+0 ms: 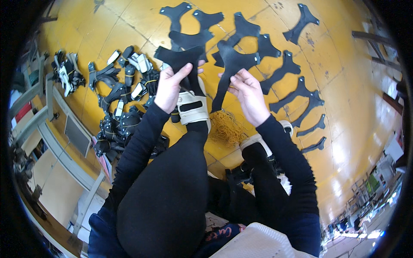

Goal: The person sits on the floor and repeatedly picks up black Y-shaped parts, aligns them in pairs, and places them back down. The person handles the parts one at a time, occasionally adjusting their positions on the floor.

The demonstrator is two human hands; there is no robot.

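Observation:
Between the thumb and fingers of my left hand (169,88) is a black Y-shaped cut piece (183,58), its forked end pointing away from me. My right hand (248,92) pinches a second black Y-shaped piece (232,60) by its stem, which hangs down toward my feet. A small pale tag shows on one arm of that piece. Both pieces are held apart from each other, above more black Y-shaped pieces (189,40) on the floor. Part of the left piece's stem is hidden behind my hand.
Several more Y-shaped pieces (297,94) lie spread on the yellow tiled floor (344,129). At left are bundled black pieces (129,120). Tangled yellow rubber bands (227,129) lie between my cream sandals (192,107). A grey metal frame (64,150) stands at far left.

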